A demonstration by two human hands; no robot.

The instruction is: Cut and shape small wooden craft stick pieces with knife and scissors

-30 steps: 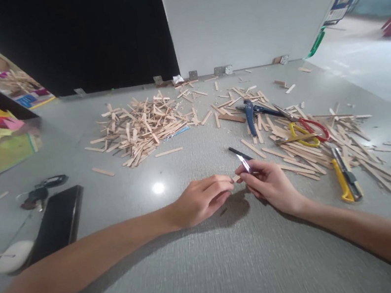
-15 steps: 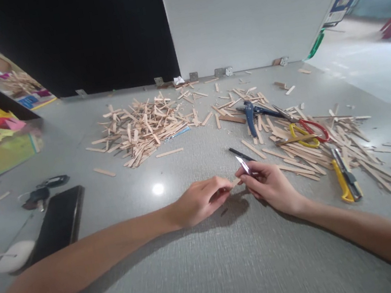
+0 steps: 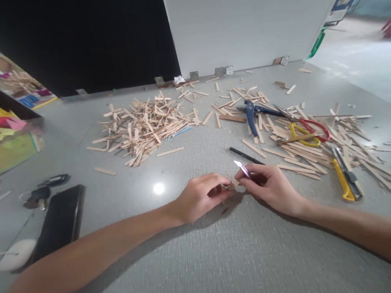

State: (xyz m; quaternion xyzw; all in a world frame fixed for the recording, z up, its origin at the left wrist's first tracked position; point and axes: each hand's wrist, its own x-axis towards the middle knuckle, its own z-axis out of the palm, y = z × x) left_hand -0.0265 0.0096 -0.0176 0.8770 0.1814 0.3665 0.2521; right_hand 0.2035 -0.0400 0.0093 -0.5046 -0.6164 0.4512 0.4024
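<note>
My two hands meet at the middle of the grey table (image 3: 216, 273). My left hand (image 3: 201, 197) is curled, its fingertips pinching a small piece of wooden stick (image 3: 229, 186). My right hand (image 3: 268, 185) grips a small knife blade (image 3: 242, 168) whose bright tip points up and left, right beside the stick piece. A black pencil (image 3: 245, 155) lies just beyond my right hand.
A big pile of cut wooden sticks (image 3: 141, 125) lies at the back centre, another spread (image 3: 315, 146) on the right with blue pliers (image 3: 250, 116), red-and-yellow scissors (image 3: 307, 130) and a yellow cutter (image 3: 345, 179). A black phone (image 3: 58, 222), keys (image 3: 40, 192) and a white mouse (image 3: 11, 256) sit left.
Both hands have drawn closer together and slightly nearer to me; the blade tip has dropped lower toward the stick piece held in the left fingers.
</note>
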